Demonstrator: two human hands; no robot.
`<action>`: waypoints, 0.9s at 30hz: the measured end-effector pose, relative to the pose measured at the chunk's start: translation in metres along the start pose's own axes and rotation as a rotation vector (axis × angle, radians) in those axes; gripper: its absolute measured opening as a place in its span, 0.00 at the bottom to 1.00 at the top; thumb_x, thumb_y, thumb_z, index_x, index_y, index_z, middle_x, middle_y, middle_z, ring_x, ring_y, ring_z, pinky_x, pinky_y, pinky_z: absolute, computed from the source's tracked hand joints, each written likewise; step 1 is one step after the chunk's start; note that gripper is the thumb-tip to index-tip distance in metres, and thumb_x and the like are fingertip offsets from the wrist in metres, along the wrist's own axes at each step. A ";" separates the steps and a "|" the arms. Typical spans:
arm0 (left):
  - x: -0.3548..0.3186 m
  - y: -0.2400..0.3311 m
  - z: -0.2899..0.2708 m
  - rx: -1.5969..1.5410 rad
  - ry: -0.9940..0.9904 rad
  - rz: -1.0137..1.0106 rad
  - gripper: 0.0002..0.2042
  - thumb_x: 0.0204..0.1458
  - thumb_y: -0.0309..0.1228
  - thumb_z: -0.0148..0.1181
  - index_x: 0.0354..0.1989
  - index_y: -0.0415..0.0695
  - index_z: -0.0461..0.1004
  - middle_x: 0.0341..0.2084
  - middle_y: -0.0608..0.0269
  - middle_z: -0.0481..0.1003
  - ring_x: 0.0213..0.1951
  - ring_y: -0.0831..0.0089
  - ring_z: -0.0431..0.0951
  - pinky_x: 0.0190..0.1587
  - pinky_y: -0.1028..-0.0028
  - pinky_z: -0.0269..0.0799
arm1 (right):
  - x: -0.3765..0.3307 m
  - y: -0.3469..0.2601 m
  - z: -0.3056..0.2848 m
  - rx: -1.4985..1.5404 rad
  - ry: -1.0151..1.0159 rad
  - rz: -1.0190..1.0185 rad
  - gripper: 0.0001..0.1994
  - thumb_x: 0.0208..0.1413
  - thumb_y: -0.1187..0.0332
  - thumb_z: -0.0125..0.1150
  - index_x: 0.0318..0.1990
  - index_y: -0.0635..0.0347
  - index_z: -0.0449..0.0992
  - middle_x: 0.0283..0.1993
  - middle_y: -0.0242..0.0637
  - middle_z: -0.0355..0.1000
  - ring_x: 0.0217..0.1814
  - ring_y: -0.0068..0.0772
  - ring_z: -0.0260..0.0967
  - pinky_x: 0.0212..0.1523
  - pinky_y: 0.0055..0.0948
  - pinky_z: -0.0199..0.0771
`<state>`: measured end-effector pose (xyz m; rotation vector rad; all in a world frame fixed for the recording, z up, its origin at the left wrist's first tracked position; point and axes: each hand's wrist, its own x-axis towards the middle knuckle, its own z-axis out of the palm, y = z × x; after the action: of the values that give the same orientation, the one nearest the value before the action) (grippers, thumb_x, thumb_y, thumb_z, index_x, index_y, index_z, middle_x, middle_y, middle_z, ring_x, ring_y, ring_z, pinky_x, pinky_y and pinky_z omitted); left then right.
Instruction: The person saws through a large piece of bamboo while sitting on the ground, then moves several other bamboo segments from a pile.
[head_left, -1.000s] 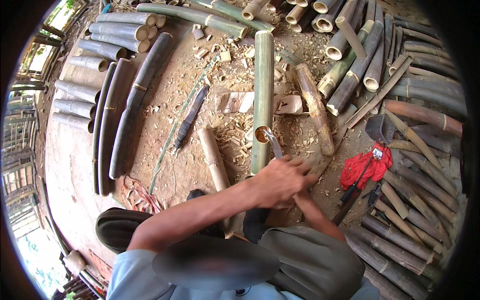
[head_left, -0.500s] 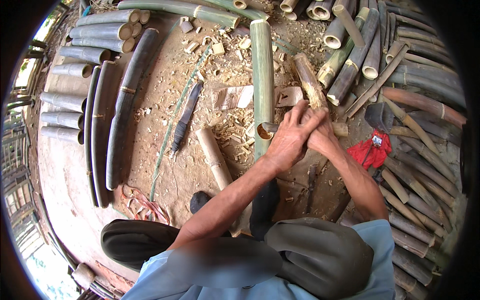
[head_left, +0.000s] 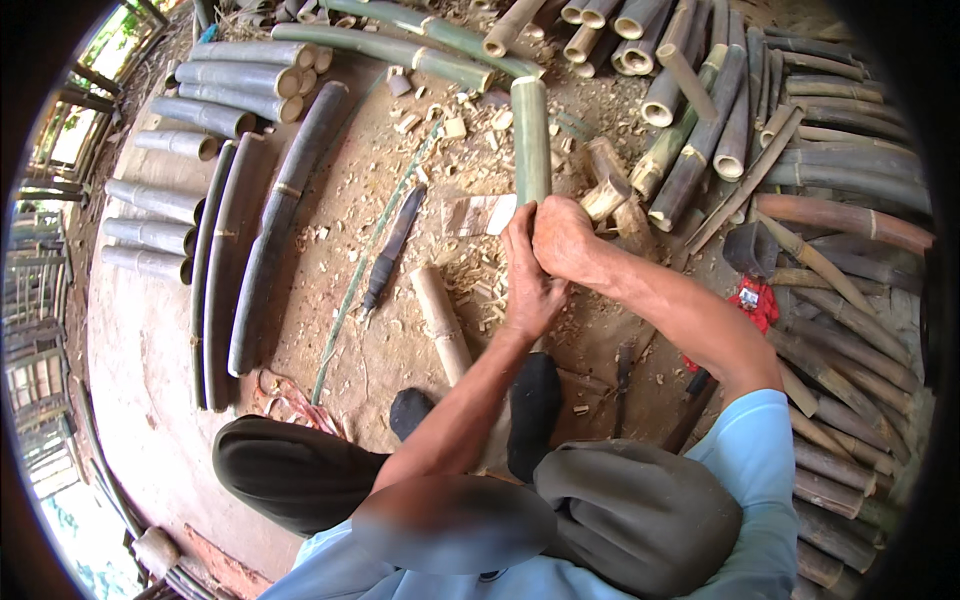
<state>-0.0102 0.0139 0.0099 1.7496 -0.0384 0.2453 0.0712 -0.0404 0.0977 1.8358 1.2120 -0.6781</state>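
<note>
A green bamboo tube [head_left: 530,135] lies lengthwise in front of me, its near part hidden under my hands. My right hand [head_left: 565,238] is closed in a fist over the tube, around a wooden handle [head_left: 605,198] whose pale end sticks out beyond it to the right. Pressed against it, my left hand [head_left: 533,285] is closed too, fingers along the tube's left side. What the left fingers hold is hidden, and so is the hole in the tube. Behind the handle's end lies a rough, worn piece of wood [head_left: 632,222].
Wood chips and a flat piece of cardboard [head_left: 478,215] lie left of the tube. A dark-handled knife [head_left: 390,250] and a short bamboo length [head_left: 437,310] lie nearer left. Bamboo tubes [head_left: 690,140] are stacked right, with a red cloth [head_left: 755,303] and a black container [head_left: 750,248] beside them.
Both hands have moved left over the tube, covering the hole. The handle has swung from lying sideways to pointing up and away. The right hand now sits above the left.
</note>
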 end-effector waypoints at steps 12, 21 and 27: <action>-0.092 -0.113 -0.154 0.281 0.370 -0.863 0.24 0.50 0.36 0.71 0.50 0.35 0.70 0.27 0.58 0.75 0.27 0.71 0.75 0.25 0.69 0.73 | -0.036 -0.169 0.199 1.414 0.636 1.022 0.21 0.55 0.65 0.59 0.52 0.71 0.65 0.45 0.62 0.72 0.49 0.64 0.70 0.48 0.53 0.70; -0.094 -0.070 -0.122 0.194 0.249 -0.809 0.29 0.40 0.31 0.73 0.49 0.35 0.64 0.39 0.47 0.76 0.40 0.60 0.80 0.42 0.62 0.80 | -0.041 -0.170 0.190 1.146 0.624 1.215 0.31 0.55 0.59 0.65 0.62 0.64 0.62 0.57 0.54 0.63 0.61 0.58 0.62 0.59 0.55 0.63; -0.030 -0.006 -0.134 -0.277 -0.093 -0.467 0.27 0.44 0.28 0.70 0.52 0.36 0.66 0.41 0.55 0.76 0.44 0.66 0.80 0.49 0.64 0.79 | -0.047 -0.083 0.253 1.170 0.422 1.232 0.35 0.55 0.56 0.66 0.65 0.62 0.60 0.66 0.53 0.62 0.66 0.56 0.62 0.62 0.57 0.62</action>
<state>-0.0573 0.1422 0.0215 1.4450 0.2562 -0.1763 -0.0236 -0.2617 -0.0251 3.2111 -0.4822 -0.2093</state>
